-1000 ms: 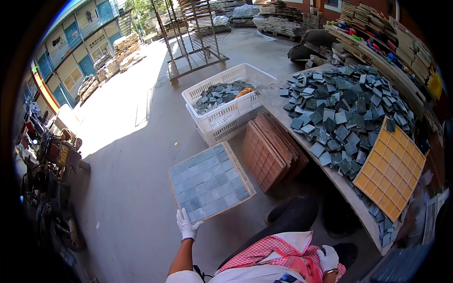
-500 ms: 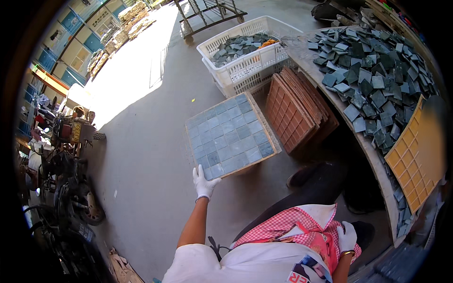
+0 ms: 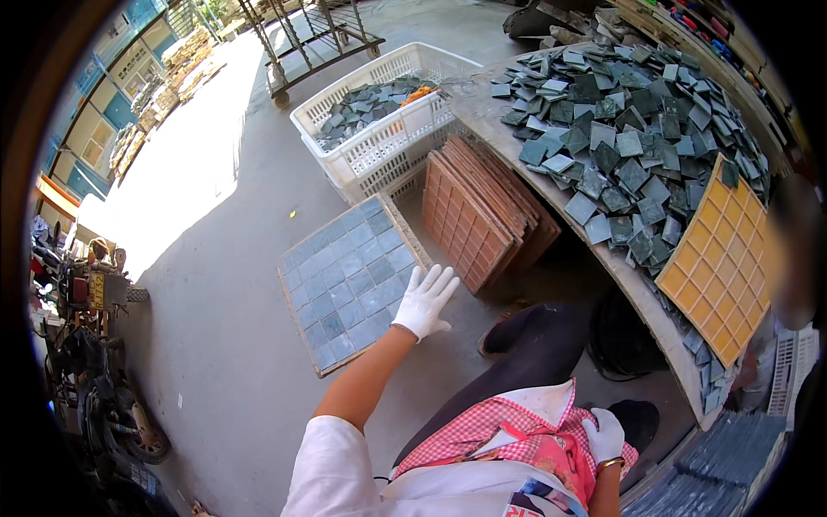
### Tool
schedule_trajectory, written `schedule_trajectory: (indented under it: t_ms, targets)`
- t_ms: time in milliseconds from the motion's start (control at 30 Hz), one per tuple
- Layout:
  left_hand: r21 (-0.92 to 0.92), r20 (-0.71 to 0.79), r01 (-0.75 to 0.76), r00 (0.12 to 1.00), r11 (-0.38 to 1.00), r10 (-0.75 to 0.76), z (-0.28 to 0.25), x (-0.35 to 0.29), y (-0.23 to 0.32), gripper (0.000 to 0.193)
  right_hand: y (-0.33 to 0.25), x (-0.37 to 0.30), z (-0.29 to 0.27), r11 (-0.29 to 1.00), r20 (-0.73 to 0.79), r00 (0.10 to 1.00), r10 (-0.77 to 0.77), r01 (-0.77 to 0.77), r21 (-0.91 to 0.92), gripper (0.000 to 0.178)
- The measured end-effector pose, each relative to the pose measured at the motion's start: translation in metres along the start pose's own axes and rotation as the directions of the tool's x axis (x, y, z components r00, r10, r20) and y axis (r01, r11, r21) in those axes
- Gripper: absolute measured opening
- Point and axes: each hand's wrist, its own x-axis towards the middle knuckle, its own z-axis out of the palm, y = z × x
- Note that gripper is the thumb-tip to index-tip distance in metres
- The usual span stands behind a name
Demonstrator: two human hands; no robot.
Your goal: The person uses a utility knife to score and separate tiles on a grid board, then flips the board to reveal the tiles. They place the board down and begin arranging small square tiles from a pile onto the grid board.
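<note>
A square panel of grey-blue stone tiles (image 3: pixel 345 280) lies low, left of the table. My gloved left hand (image 3: pixel 425 303) is over its right side, with fingers spread and nothing in the grasp; whether it touches the tiles I cannot tell. In my lap, my gloved right hand (image 3: pixel 605 435) rests on a pink checked apron (image 3: pixel 525 431), its fingers partly hidden and seemingly laid over the cloth. Reddish-brown grid trays (image 3: pixel 469 215) lean in a stack beside the panel.
The table (image 3: pixel 551 189) at right bears a heap of dark tiles (image 3: pixel 629 146) and a yellow grid tray (image 3: pixel 715 267). A white crate (image 3: pixel 379 155) of tiles stands beyond the panel. A wheeled metal rack (image 3: pixel 310 52) is at the back, motorcycles (image 3: pixel 129 422) at far left.
My left hand has left the panel's near left corner and swung right, its fingers now spread. The panel looks slightly turned. The whole view has shifted; my right hand stays in my lap.
</note>
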Motion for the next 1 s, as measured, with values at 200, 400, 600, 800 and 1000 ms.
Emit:
schedule_trajectory:
  t_ms: [200,400,600,800,1000]
  targets:
    - [-0.003,0.145,-0.093,0.985,0.996,0.093,0.002,0.034,-0.012,0.056,0.015,-0.01,0.007,0.999,-0.041,0.998,0.045,-0.046,-0.026,0.035]
    - [-0.06,0.111,-0.112,0.987,0.992,0.118,0.011,0.034,-0.017,0.044,0.012,-0.005,0.008,0.998,-0.012,0.999,0.053,-0.053,-0.039,0.037]
    - [-0.207,0.088,0.078,0.994,0.975,-0.061,-0.001,0.053,-0.046,0.065,0.018,0.0,0.014,0.999,-0.026,1.0,-0.003,0.002,-0.055,0.038]
    - [0.062,-0.062,0.538,0.843,0.841,-0.535,0.002,0.06,-0.128,0.07,0.027,-0.007,0.016,0.996,-0.016,1.0,0.025,-0.026,-0.082,0.036]
    - [0.046,-0.155,0.522,0.846,0.852,-0.51,0.015,0.059,-0.132,0.062,0.013,0.011,0.013,0.994,0.079,0.993,0.086,-0.08,-0.075,0.034]
